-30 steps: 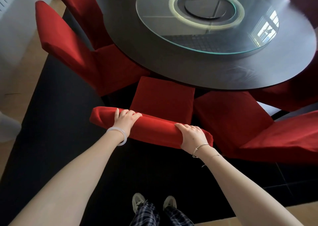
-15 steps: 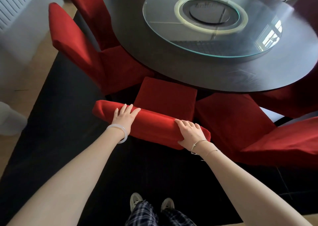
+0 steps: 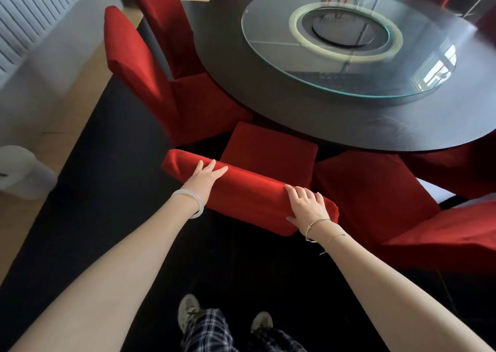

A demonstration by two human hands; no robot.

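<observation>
A red fabric-covered chair [image 3: 268, 150] stands in front of me, its seat reaching to the edge of the round dark table [image 3: 335, 121]. My left hand [image 3: 205, 177] lies flat on the top of the chair back [image 3: 249, 193] near its left end, fingers straight. Near the right end of that top, my right hand [image 3: 307, 204] rests with fingers spread and lightly bent over it and the thumb against the near face.
Red chairs crowd both sides: two at the left [image 3: 150, 78], others at the right [image 3: 375, 190]. A glass turntable [image 3: 349, 64] sits on the table. A black rug [image 3: 94, 190] covers the floor under my feet [image 3: 188, 311]. A white object [image 3: 21, 174] stands at far left.
My left hand's fingers have gone from curled over the chair back to straight on top. My right hand's fingers have spread and loosened. The view has lifted toward the table.
</observation>
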